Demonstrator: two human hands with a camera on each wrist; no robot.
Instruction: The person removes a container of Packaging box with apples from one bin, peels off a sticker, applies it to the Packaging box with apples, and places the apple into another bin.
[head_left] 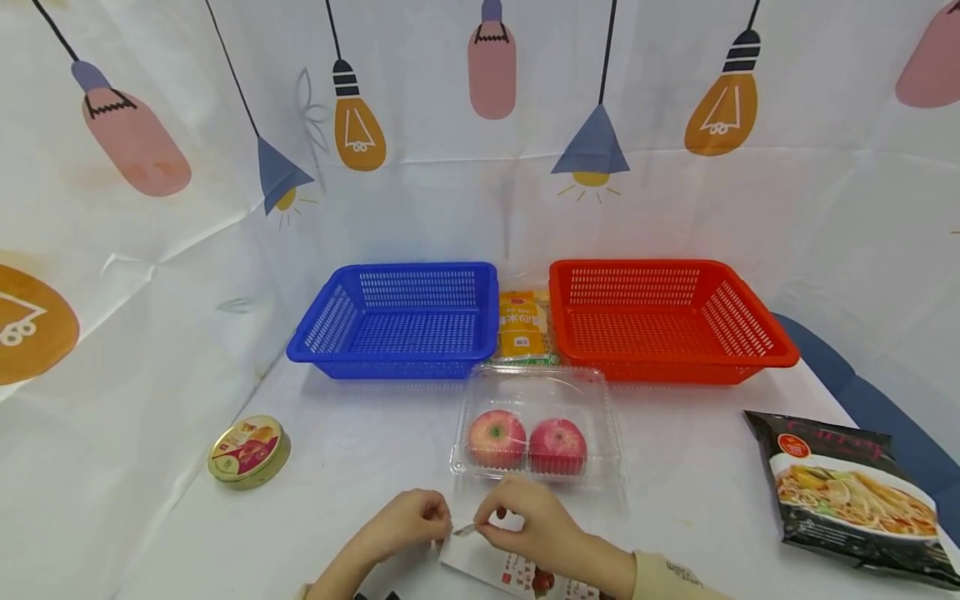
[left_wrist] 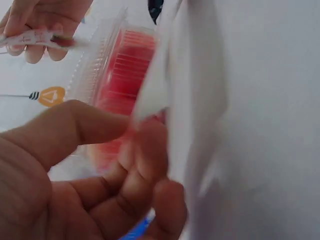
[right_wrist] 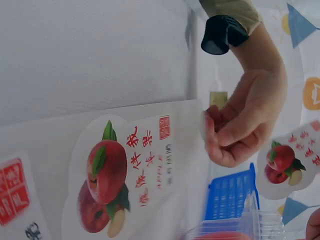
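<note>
A white backing sheet with printed apple stickers (right_wrist: 185,130) lies low in the head view. My left hand (head_left: 412,527) pinches its corner between thumb and fingers, as the left wrist view also shows. My right hand (head_left: 540,527) pinches a loose sticker (right_wrist: 284,162) printed with red apples and red characters. In the head view that sticker is edge-on beside the left fingertips. Just beyond the hands sits a clear plastic clamshell box (head_left: 540,387) with two red apples inside, a left apple (head_left: 497,439) and a right apple (head_left: 557,447).
At the back stand a blue basket (head_left: 405,367) and a red basket (head_left: 667,367), with a yellow-labelled food packet (head_left: 522,325) between them. A round tin (head_left: 249,452) is on the left. A black noodle bag (head_left: 847,492) lies at the right edge.
</note>
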